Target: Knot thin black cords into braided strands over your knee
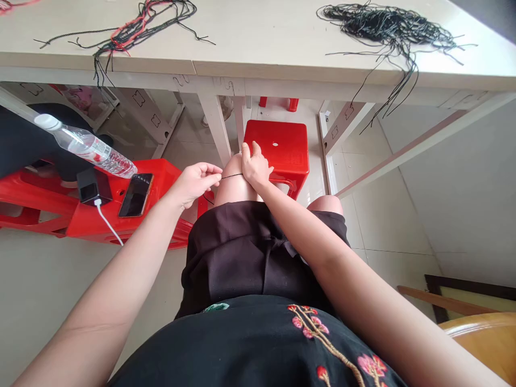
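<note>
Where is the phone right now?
In the head view, the smartphone lies on the red plastic stool left of the person's left hand, beside a black charger and near a water bottle.

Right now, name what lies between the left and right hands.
In the head view, a thin black cord runs across the bare knee from the left hand to the right hand.

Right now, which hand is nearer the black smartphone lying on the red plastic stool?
Left hand, to the phone's right; the right hand sits farther right, on the knee.
</note>
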Demonstrator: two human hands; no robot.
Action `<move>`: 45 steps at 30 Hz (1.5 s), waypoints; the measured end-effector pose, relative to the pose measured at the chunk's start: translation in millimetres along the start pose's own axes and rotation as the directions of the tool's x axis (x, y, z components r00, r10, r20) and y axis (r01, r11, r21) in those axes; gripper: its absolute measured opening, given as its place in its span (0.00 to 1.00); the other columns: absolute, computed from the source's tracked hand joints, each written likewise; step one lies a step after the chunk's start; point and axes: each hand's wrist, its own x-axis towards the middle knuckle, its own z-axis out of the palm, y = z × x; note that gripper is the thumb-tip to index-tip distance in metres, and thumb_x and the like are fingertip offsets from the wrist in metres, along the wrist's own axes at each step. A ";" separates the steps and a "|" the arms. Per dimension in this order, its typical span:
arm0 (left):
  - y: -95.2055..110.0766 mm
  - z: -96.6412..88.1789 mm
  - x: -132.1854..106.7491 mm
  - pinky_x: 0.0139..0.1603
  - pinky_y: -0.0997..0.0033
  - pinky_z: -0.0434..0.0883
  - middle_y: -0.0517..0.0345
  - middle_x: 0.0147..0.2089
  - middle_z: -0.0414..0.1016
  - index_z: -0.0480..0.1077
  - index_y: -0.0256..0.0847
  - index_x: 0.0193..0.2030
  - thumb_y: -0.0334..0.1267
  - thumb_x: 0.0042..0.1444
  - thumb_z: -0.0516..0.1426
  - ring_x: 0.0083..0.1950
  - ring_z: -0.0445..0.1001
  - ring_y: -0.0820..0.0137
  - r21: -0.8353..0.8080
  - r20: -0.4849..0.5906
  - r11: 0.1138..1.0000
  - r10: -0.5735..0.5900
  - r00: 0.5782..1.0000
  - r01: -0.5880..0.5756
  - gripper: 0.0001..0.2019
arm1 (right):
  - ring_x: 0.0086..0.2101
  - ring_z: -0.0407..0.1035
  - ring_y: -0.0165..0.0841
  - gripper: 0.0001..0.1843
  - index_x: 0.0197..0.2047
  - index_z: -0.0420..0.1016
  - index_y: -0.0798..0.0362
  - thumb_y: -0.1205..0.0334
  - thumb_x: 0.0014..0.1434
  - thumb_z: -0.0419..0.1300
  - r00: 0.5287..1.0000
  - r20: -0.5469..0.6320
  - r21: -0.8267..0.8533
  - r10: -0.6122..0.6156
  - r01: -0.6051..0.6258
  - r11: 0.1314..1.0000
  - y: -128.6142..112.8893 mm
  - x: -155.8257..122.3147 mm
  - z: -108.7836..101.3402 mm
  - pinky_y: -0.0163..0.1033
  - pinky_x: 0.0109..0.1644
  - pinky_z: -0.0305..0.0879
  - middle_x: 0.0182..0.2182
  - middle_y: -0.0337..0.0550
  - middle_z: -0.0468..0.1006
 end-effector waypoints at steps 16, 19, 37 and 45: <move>-5.3 -10.3 -3.3 0.31 0.73 0.67 0.60 0.28 0.72 0.70 0.38 0.39 0.31 0.47 0.61 0.30 0.71 0.74 0.029 0.004 1.000 0.004 1.000 -0.004 0.11 | 0.57 0.58 0.53 0.38 0.63 0.56 0.49 0.35 0.60 0.37 1.000 0.004 0.016 0.009 -0.009 1.000 -1.4 -2.2 0.5 0.70 0.60 0.37 0.55 0.49 0.70; -3.8 -10.8 -5.8 0.31 0.74 0.66 0.59 0.28 0.74 0.70 0.37 0.39 0.31 0.48 0.61 0.29 0.71 0.74 -0.014 0.015 1.000 -0.014 1.000 0.014 0.10 | 0.57 0.59 0.53 0.37 0.63 0.56 0.49 0.35 0.60 0.37 1.000 0.004 0.016 0.007 -0.007 1.000 -0.7 -1.9 1.3 0.70 0.60 0.38 0.55 0.49 0.70; -8.9 -26.3 -15.6 0.36 0.69 0.67 0.60 0.30 0.72 0.71 0.38 0.37 0.37 0.41 0.63 0.32 0.70 0.73 0.005 0.002 0.999 -0.041 0.999 0.041 0.14 | 0.57 0.60 0.52 0.34 0.61 0.60 0.50 0.39 0.60 0.39 1.000 -0.001 -0.027 0.024 -0.024 0.999 -6.5 -8.7 3.0 0.67 0.60 0.42 0.53 0.52 0.72; -9.5 -22.5 -17.1 0.44 0.67 0.67 0.59 0.32 0.72 0.72 0.38 0.34 0.38 0.37 0.66 0.36 0.70 0.71 0.018 0.000 1.000 -0.009 1.000 0.009 0.15 | 0.57 0.60 0.52 0.33 0.60 0.61 0.51 0.40 0.61 0.39 0.999 0.006 -0.029 0.037 -0.037 0.999 -5.5 -7.2 4.6 0.67 0.60 0.42 0.53 0.51 0.72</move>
